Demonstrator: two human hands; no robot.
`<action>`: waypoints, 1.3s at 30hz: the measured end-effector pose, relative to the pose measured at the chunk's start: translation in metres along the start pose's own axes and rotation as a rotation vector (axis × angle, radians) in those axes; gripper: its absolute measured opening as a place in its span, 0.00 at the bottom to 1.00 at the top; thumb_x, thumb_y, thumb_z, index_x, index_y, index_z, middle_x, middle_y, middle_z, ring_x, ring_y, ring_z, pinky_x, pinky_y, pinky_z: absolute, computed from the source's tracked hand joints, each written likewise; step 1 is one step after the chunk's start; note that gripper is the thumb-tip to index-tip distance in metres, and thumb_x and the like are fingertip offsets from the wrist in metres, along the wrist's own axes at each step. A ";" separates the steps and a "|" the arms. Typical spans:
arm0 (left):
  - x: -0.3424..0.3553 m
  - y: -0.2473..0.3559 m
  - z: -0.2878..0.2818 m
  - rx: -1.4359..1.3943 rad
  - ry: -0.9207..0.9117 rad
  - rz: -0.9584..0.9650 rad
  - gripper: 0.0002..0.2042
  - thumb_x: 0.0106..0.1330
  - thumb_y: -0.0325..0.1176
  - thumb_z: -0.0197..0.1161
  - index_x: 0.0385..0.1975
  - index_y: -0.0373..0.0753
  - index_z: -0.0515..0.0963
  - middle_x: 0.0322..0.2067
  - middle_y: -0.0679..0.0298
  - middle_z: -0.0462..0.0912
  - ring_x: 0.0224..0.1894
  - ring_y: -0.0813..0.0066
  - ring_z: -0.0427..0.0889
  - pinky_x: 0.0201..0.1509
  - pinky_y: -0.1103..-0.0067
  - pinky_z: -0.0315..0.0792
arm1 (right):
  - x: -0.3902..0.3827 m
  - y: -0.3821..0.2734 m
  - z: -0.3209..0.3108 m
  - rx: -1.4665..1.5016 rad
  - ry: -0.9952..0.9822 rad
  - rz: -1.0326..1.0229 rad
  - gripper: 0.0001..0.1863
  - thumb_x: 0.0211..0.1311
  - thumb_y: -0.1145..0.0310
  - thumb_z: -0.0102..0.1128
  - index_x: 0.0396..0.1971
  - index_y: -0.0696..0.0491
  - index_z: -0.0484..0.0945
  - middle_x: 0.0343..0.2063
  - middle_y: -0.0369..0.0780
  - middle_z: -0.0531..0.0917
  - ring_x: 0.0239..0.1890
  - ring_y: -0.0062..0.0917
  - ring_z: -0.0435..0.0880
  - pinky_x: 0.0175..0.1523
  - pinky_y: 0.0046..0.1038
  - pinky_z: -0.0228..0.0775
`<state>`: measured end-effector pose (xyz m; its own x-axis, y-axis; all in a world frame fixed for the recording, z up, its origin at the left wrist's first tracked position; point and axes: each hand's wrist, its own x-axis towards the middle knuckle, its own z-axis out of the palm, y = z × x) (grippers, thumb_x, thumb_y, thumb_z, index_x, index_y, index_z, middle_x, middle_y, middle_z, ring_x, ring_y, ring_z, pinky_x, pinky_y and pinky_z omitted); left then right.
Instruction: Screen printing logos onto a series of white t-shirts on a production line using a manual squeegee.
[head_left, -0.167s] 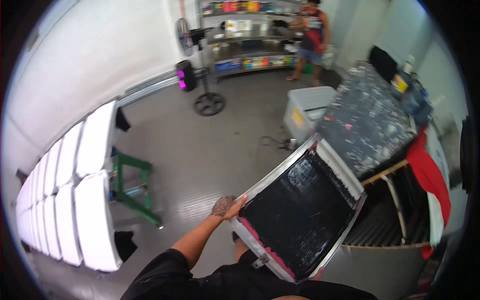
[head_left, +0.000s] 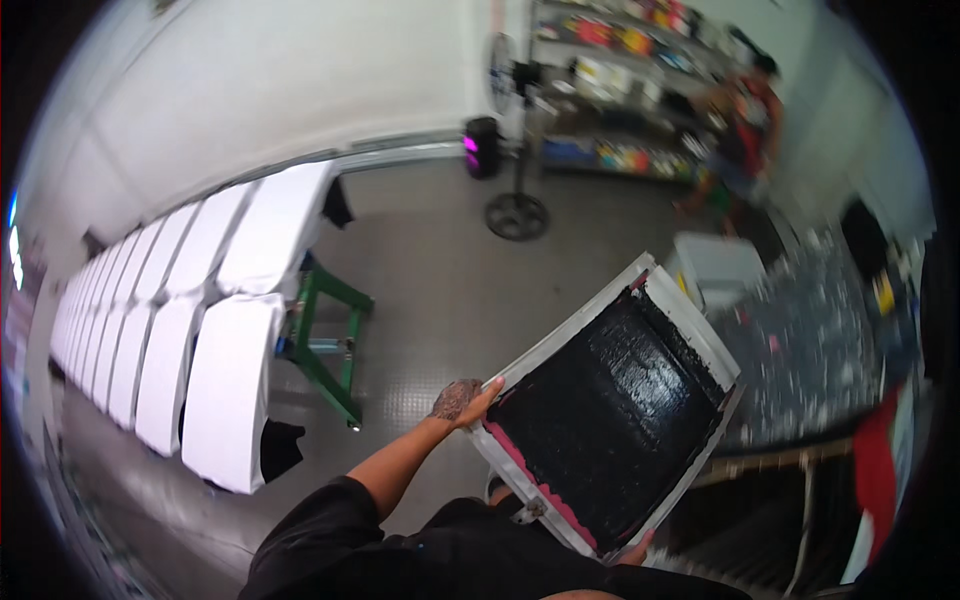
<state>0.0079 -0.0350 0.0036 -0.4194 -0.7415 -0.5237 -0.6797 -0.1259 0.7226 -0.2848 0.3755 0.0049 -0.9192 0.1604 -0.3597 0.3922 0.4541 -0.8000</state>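
While the left grip (head_left: 468, 400) is closed around the left rim (head_left: 570, 325) of the screen (head_left: 608, 425) and the mostly hidden right grip (head_left: 637, 549) clasps its lower right edge, it hangs tilted before the torso (head_left: 450, 560). The rim looks stiff and light; the mesh is probably delicate, the black ink (head_left: 640, 370) slick, so bare rims suit holding.

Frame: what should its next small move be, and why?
Probably a shift left, toward the white cloths: the left hand grips the frame's left edge, the right hand is at its lower edge, and the cloths lie apart from it, to the left.
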 end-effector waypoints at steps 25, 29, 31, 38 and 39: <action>-0.112 -0.099 -0.008 -0.545 1.074 -0.726 0.39 0.72 0.68 0.41 0.35 0.31 0.83 0.33 0.40 0.84 0.43 0.42 0.84 0.49 0.58 0.74 | 0.078 -0.218 0.518 -0.440 -1.311 -0.734 0.32 0.70 0.46 0.53 0.53 0.64 0.76 0.50 0.46 0.80 0.48 0.32 0.79 0.53 0.34 0.72; -0.121 -0.111 0.006 -0.576 1.144 -0.822 0.40 0.72 0.68 0.40 0.33 0.31 0.83 0.32 0.39 0.83 0.42 0.40 0.83 0.47 0.57 0.74 | 0.051 -0.206 0.554 -0.299 -1.502 -0.995 0.29 0.72 0.49 0.52 0.47 0.64 0.79 0.42 0.43 0.83 0.45 0.31 0.79 0.52 0.32 0.70; -0.123 -0.124 0.020 -0.542 1.203 -0.851 0.39 0.72 0.68 0.40 0.33 0.31 0.83 0.32 0.38 0.83 0.42 0.39 0.83 0.47 0.57 0.74 | -0.053 -0.254 0.523 -0.423 -1.782 -0.652 0.27 0.72 0.49 0.51 0.42 0.63 0.78 0.39 0.41 0.81 0.42 0.28 0.77 0.49 0.32 0.69; -0.145 -0.126 0.052 -0.449 1.370 -1.024 0.35 0.76 0.62 0.39 0.26 0.36 0.81 0.24 0.45 0.80 0.30 0.45 0.82 0.36 0.56 0.70 | -0.107 -0.237 0.571 -0.409 -1.905 -0.869 0.18 0.69 0.54 0.57 0.25 0.52 0.70 0.25 0.28 0.69 0.30 0.14 0.65 0.35 0.25 0.60; -0.156 -0.154 0.092 -0.013 1.717 -0.947 0.35 0.77 0.61 0.38 0.27 0.35 0.81 0.24 0.44 0.80 0.31 0.45 0.82 0.38 0.57 0.70 | -0.130 -0.223 0.567 -0.429 -1.969 -0.853 0.18 0.68 0.54 0.59 0.25 0.51 0.70 0.25 0.28 0.70 0.30 0.15 0.65 0.35 0.25 0.60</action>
<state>0.1228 0.1608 -0.0675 0.9531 -0.1916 0.2342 -0.2900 -0.7992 0.5265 -0.2328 -0.2436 -0.0427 0.4905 -0.8499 -0.1926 -0.2600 0.0683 -0.9632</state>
